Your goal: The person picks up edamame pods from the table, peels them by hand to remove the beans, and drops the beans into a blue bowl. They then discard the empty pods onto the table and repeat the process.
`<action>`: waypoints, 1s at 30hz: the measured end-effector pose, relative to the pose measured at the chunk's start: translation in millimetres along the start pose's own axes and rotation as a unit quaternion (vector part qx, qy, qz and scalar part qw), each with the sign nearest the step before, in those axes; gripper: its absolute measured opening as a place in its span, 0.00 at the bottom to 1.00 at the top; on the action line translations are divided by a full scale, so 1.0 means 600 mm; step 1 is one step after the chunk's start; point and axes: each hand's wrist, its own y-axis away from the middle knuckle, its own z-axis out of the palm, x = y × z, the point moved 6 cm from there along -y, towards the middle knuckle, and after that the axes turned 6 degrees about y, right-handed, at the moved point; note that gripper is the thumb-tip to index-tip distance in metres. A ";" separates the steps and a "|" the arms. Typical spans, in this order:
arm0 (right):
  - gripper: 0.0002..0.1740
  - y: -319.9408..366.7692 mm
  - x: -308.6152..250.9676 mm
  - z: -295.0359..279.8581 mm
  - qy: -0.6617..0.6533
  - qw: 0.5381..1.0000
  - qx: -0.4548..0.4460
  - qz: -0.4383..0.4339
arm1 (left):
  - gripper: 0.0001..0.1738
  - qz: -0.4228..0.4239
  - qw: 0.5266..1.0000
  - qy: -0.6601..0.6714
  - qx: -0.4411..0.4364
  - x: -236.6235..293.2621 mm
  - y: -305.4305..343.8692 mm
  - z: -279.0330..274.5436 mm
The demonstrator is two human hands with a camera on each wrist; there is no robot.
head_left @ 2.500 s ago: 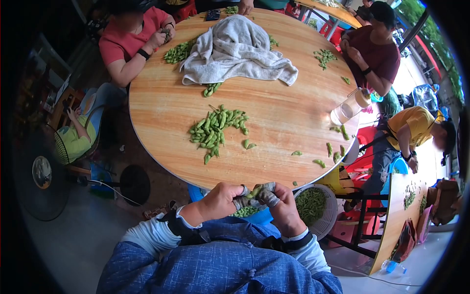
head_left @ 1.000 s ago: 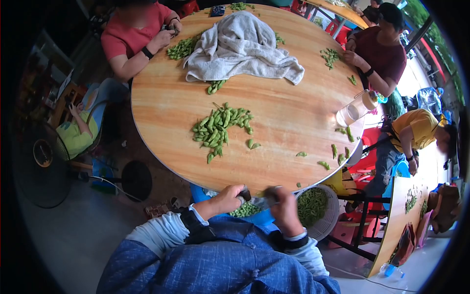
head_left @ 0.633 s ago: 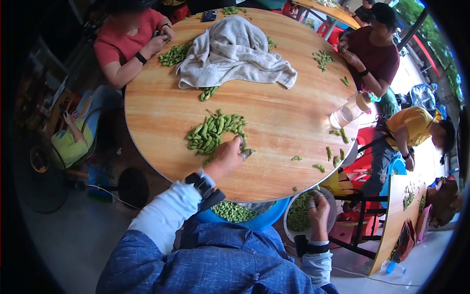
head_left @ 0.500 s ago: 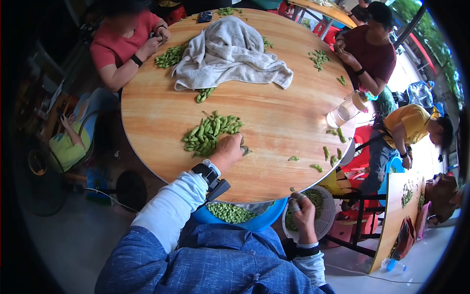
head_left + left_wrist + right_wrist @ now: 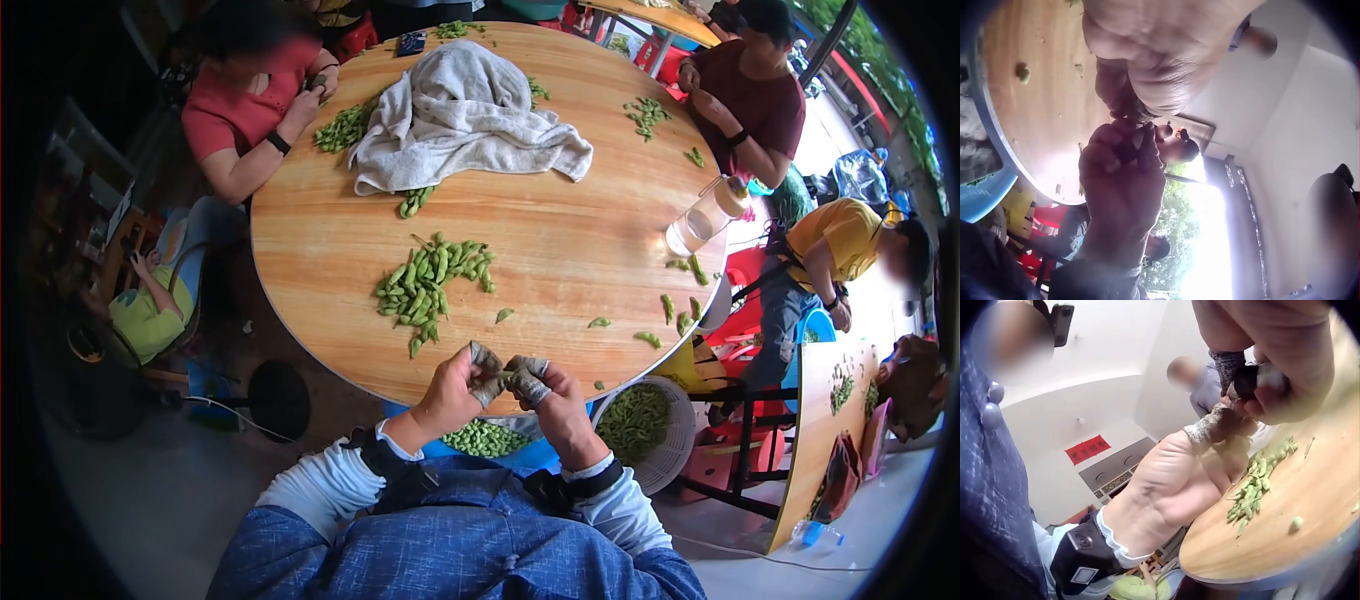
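Just past the front edge of the round table (image 5: 560, 260), my left hand (image 5: 450, 395) and right hand (image 5: 563, 412) meet fingertip to fingertip, with grey wrapping on thumbs and fingers. A bit of green pod (image 5: 508, 374) shows between them, pinched from both sides and mostly hidden. The left wrist view has the left hand (image 5: 1160, 56) above the right hand (image 5: 1124, 181); the right wrist view shows the left hand (image 5: 1175, 481) touching the right hand (image 5: 1291, 369). A pile of green pods (image 5: 425, 280) lies on the table beyond, one loose pod (image 5: 504, 314) beside it.
A blue basin (image 5: 535, 455) of shelled beans and a white basket (image 5: 672, 455) of pods stand below the table edge. A grey towel (image 5: 465, 120) covers something at the back; a bottle (image 5: 705, 218) stands at right. Several people sit around.
My left hand has come back from the pod pile to the table's front edge. The right hand has moved from near the basket to meet it. One loose pod beside the pile is gone.
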 end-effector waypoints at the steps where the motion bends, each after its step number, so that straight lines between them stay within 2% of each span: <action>1: 0.11 0.002 -0.002 -0.001 0.010 1.000 -0.003 -0.012 | 0.11 -0.015 1.000 -0.008 0.003 0.006 0.007 0.003; 4: 0.08 0.010 -0.015 0.003 0.029 0.998 -0.010 -0.048 | 0.08 -0.056 0.998 0.030 -0.027 -0.004 0.017 0.005; 7: 0.08 0.015 -0.020 0.007 0.025 0.997 -0.025 -0.075 | 0.06 -0.286 0.939 0.104 -0.162 -0.023 0.030 0.012; 9: 0.08 0.017 -0.021 0.008 0.029 0.995 -0.060 -0.080 | 0.07 -0.301 0.927 0.140 -0.175 -0.037 0.036 0.012; 11: 0.09 0.024 -0.026 0.005 0.035 0.995 -0.024 -0.090 | 0.06 -0.328 0.904 0.200 -0.187 -0.040 0.037 0.016; 14: 0.10 0.042 -0.050 0.005 0.039 0.993 0.063 -0.089 | 0.06 -0.256 0.924 0.257 -0.123 -0.018 0.029 0.020; 15: 0.10 0.046 -0.055 0.002 0.040 0.991 0.096 -0.087 | 0.05 -0.234 0.935 0.236 -0.121 -0.008 0.028 0.019; 18: 0.10 0.050 -0.040 0.001 0.057 0.998 0.006 -0.017 | 0.05 -0.167 0.963 0.181 -0.109 0.009 0.025 0.019; 20: 0.10 0.056 -0.038 0.007 0.031 0.999 -0.012 -0.005 | 0.05 -0.120 0.976 0.153 -0.100 0.012 0.025 0.021; 24: 0.09 0.059 -0.039 0.015 -0.005 0.999 -0.045 -0.009 | 0.05 -0.138 0.977 0.122 -0.106 0.030 0.026 0.023; 30: 0.10 0.061 -0.038 0.018 -0.021 0.999 -0.025 -0.008 | 0.06 -0.139 0.976 0.085 -0.145 0.034 0.023 0.023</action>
